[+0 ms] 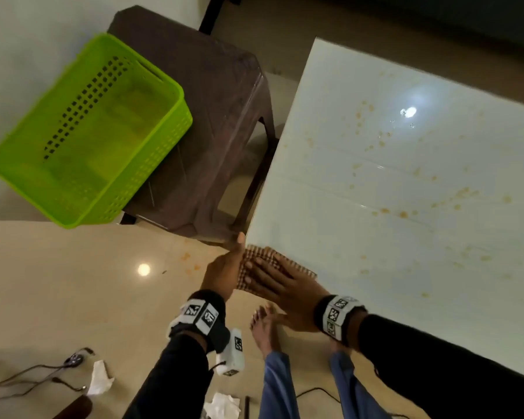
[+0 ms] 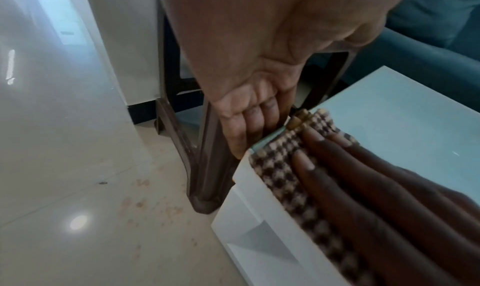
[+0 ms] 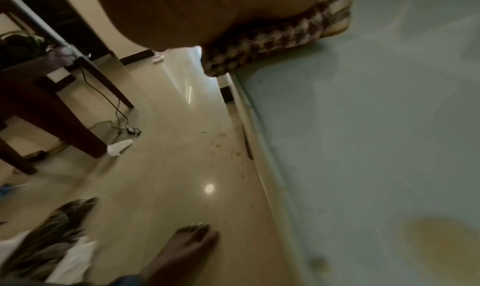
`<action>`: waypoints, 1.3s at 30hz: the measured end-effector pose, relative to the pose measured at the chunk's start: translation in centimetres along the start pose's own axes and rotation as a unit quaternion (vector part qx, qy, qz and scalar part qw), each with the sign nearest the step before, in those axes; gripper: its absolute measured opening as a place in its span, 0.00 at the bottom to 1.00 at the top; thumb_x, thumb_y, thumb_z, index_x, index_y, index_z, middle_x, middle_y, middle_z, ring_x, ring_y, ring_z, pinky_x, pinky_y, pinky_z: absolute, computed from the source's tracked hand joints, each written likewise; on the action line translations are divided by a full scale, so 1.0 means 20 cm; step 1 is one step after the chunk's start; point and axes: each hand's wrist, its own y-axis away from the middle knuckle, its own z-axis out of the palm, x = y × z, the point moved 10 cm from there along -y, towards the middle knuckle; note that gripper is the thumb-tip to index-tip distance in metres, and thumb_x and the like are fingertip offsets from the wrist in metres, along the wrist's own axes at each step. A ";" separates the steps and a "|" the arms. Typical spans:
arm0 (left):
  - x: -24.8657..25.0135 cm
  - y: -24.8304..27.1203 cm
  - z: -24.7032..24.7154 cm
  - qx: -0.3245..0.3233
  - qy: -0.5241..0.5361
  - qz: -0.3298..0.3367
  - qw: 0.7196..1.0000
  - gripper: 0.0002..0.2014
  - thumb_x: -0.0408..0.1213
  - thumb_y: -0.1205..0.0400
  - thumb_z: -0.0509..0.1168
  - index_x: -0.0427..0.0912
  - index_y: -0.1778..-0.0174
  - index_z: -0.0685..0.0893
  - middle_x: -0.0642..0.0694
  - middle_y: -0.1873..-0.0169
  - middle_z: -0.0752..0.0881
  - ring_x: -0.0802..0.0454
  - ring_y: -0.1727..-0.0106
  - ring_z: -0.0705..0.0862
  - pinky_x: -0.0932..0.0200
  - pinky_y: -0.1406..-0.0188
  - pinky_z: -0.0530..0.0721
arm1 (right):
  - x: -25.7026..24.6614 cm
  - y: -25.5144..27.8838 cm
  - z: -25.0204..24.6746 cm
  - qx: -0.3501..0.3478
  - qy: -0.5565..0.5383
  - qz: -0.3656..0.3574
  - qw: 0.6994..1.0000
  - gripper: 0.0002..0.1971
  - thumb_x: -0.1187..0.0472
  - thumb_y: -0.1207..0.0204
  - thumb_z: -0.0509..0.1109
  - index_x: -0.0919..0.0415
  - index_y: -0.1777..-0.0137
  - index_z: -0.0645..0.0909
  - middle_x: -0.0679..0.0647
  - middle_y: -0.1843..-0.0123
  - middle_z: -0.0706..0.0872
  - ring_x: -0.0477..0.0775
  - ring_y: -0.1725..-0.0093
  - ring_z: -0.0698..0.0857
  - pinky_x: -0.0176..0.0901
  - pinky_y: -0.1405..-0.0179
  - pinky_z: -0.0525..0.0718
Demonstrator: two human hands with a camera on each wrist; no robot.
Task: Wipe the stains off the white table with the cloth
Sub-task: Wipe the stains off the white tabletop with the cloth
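The white table (image 1: 406,267) carries several orange stains (image 1: 403,214), one of them large and blurred in the right wrist view (image 3: 441,241). A brown-and-cream checked cloth (image 1: 303,269) lies folded on the table's near left corner (image 2: 275,167) (image 3: 272,37). My right hand (image 1: 270,275) presses flat on the cloth with straight fingers (image 2: 350,177). My left hand (image 1: 235,261) is held upright against the table's side edge beside the cloth, palm (image 2: 259,64) toward the table, its fingers (image 2: 241,138) fairly straight and holding nothing.
A green perforated basket (image 1: 88,131) sits on a brown plastic stool (image 1: 218,116) just left of the table. Crumpled tissues (image 1: 99,379), cables (image 1: 28,373) and orange spots (image 1: 191,264) lie on the tiled floor. My bare feet (image 1: 263,328) stand by the table's edge. Dark wooden legs (image 3: 64,115) stand further left.
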 end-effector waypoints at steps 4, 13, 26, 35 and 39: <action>0.04 0.01 0.04 -0.010 -0.107 0.020 0.994 0.44 0.74 0.16 0.42 0.40 0.22 0.78 0.34 0.28 0.81 0.39 0.38 0.79 0.53 0.38 0.69 | 0.49 -0.05 -0.14 0.049 -0.021 0.101 0.993 0.38 0.37 0.08 0.53 0.57 0.04 0.52 0.64 0.04 0.52 0.70 0.04 0.48 0.71 0.06 0.47; 0.22 0.01 0.12 -0.003 -0.216 0.057 0.975 0.53 0.83 0.25 0.42 0.48 0.12 0.65 0.36 0.19 0.74 0.35 0.23 0.77 0.44 0.26 0.74 | 0.02 0.05 -0.01 0.053 -0.112 0.215 0.969 0.46 0.30 0.12 0.54 0.58 0.04 0.47 0.62 0.03 0.47 0.67 0.04 0.47 0.70 0.06 0.53; 0.19 0.04 0.19 -0.012 -0.257 0.043 0.965 0.56 0.85 0.28 0.44 0.53 0.09 0.51 0.45 0.11 0.61 0.38 0.14 0.66 0.43 0.18 0.66 | 0.66 0.07 -0.15 0.125 -0.116 0.298 0.939 0.39 0.40 0.07 0.52 0.62 0.05 0.46 0.70 0.05 0.47 0.73 0.05 0.46 0.75 0.07 0.50; 0.14 -0.13 0.13 -0.120 -0.361 0.066 0.923 0.59 0.64 0.35 0.68 0.52 0.10 0.49 0.42 0.19 0.75 0.42 0.24 0.78 0.46 0.26 0.79 | 0.78 -0.16 -0.23 0.142 -0.093 0.217 0.961 0.35 0.45 0.07 0.52 0.59 0.05 0.53 0.67 0.05 0.54 0.71 0.05 0.51 0.70 0.06 0.53; 0.14 -0.12 0.16 -0.096 -0.493 0.135 0.854 0.52 0.43 0.19 0.68 0.34 0.11 0.36 0.32 0.28 0.79 0.36 0.29 0.80 0.53 0.34 0.80 | 1.15 -0.32 -0.36 0.138 -0.094 0.345 0.923 0.36 0.43 0.07 0.52 0.60 0.05 0.54 0.68 0.04 0.52 0.71 0.05 0.50 0.70 0.06 0.52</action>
